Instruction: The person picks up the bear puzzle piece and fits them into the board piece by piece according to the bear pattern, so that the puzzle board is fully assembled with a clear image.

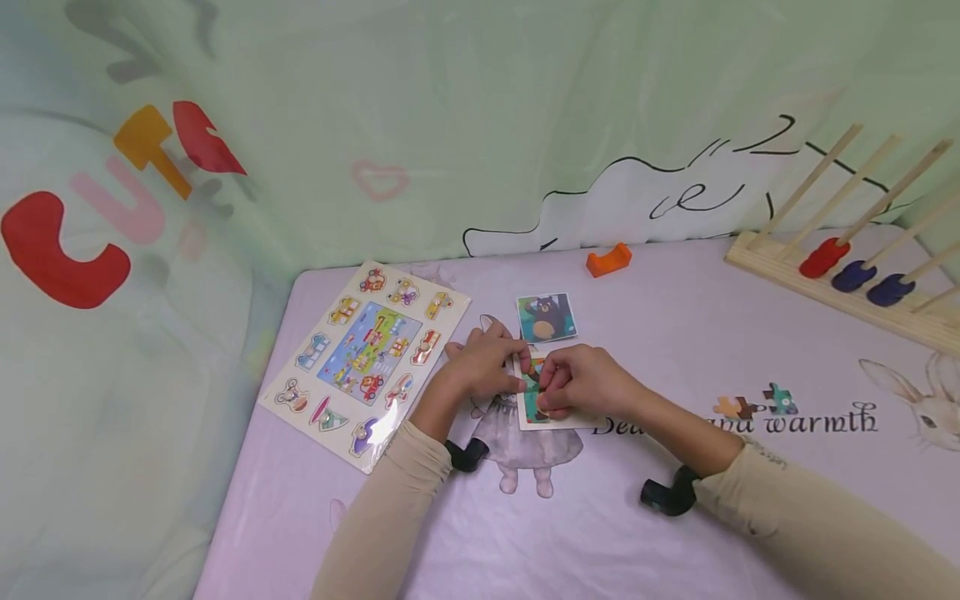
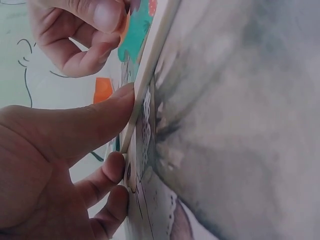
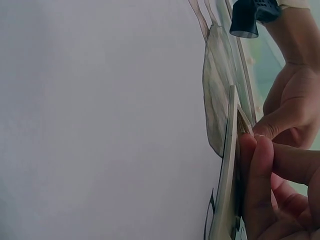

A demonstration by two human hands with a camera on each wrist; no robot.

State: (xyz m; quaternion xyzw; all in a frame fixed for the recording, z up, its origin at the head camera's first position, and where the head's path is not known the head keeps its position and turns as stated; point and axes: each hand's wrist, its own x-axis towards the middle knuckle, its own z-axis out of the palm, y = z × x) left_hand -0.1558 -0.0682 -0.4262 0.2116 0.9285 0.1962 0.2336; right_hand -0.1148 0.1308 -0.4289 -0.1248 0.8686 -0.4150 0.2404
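Observation:
A small puzzle board (image 1: 531,423) with a pale rim lies on the table in front of me, bearing green and red picture pieces. At its left edge my left hand (image 1: 483,362) steadies it, the thumb on the rim in the left wrist view and the other fingers round the upper corner. Over the board, my right hand (image 1: 581,382) pinches a small puzzle piece (image 2: 124,33) with an orange part; the fingers hide most of it. Just beyond the board lies a square bear picture card (image 1: 546,318). Loose puzzle pieces (image 1: 780,398) sit to the right.
A wooden vehicle puzzle (image 1: 300,410) lies at the left. An orange block (image 1: 608,260) rests near the back wall, and a wooden peg counter (image 1: 847,300) with red and blue beads stands at the back right. Black wrist-camera mounts (image 1: 670,493) hang below the wrists.

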